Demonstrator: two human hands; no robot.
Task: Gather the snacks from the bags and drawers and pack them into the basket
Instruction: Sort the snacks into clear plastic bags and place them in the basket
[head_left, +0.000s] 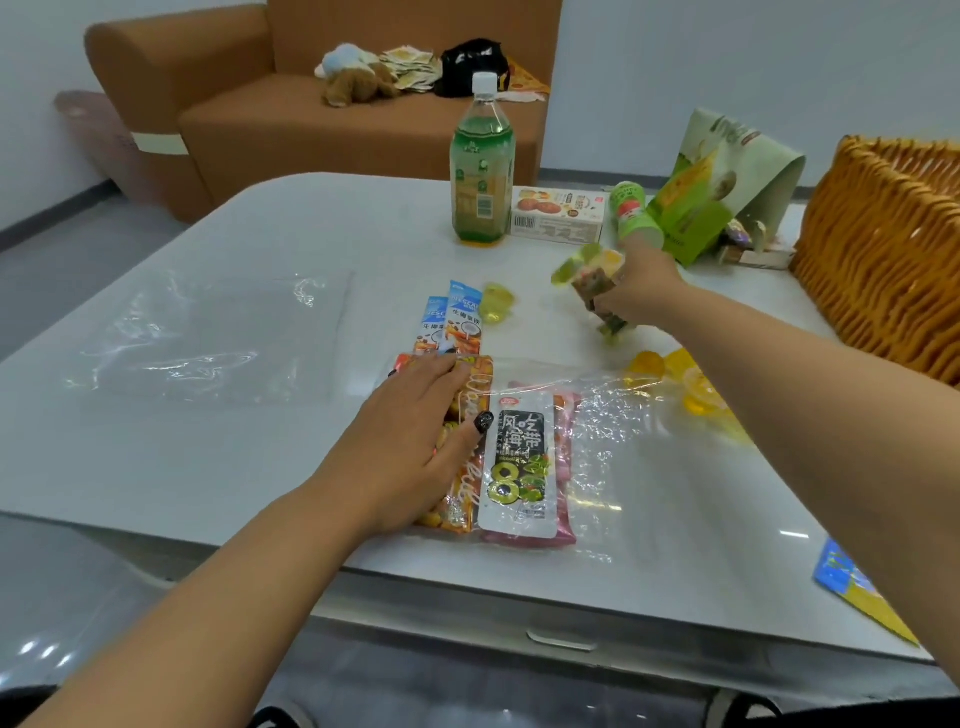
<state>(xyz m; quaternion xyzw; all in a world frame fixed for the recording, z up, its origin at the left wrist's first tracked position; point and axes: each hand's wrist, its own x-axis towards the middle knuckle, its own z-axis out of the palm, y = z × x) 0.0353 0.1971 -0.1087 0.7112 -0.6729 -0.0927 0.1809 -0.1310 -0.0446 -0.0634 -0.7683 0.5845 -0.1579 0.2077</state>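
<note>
My left hand (415, 441) lies flat on an orange snack packet (467, 452) inside a clear plastic bag (613, 441) at the table's front. A white seaweed packet (519, 467) and pink packets (566, 467) lie in the same bag. My right hand (639, 286) is raised over the table's middle, shut on a blurred bunch of small green and dark snack packets (587, 280). The woven orange basket (883, 249) stands at the right edge. Two coffee sticks (457, 322) and a yellow jelly cup (496, 301) lie just beyond my left hand.
A green drink bottle (482, 171), a biscuit box (558, 215), a green can (636, 213) and a tipped green paper bag (722, 182) stand at the back. Orange jelly cups (675, 379) lie right of the plastic bag. Another clear bag (208, 332) lies left. A brown sofa (260, 104) is behind.
</note>
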